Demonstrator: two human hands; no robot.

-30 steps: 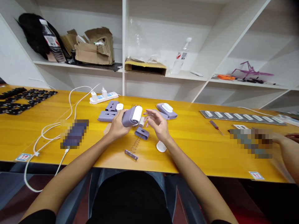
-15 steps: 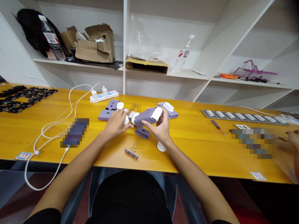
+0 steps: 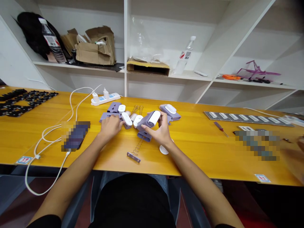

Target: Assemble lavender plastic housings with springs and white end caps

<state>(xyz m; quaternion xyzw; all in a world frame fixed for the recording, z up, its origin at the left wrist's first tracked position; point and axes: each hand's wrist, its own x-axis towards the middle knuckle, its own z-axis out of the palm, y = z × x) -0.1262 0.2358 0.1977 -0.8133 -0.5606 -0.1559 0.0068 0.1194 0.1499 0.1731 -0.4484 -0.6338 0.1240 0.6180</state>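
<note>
In my right hand (image 3: pixel 162 128) is a purple casing (image 3: pixel 143 123) with a white rounded end piece (image 3: pixel 155 118), held tilted above the table. My left hand (image 3: pixel 111 126) lies with curled fingers over a purple bracket (image 3: pixel 103 116); its fingertips are partly hidden, so what they grip is unclear. Beside it are a white oval piece (image 3: pixel 127 118) and another purple bracket (image 3: pixel 114 107) with a white part (image 3: pixel 122 108). Between my hands sits a white round-ended piece (image 3: pixel 138 121). Below the casing are a purple sleeve (image 3: pixel 144 136), a coil spring (image 3: pixel 137 148) and a small purple plate (image 3: pixel 133 157).
More springs (image 3: pixel 137 109) and a purple casing with a white top (image 3: pixel 171 110) lie behind. A white disc (image 3: pixel 163 149) is near my right wrist. Elsewhere are a phone (image 3: pixel 76 136) on its cable, a power strip (image 3: pixel 105 98), a screwdriver (image 3: pixel 220 129) and a strip of white parts (image 3: pixel 244 118).
My left hand has moved left and slightly toward me, off the white pieces, uncovering the oval one. The casing in my right hand has turned, its white end more toward me.
</note>
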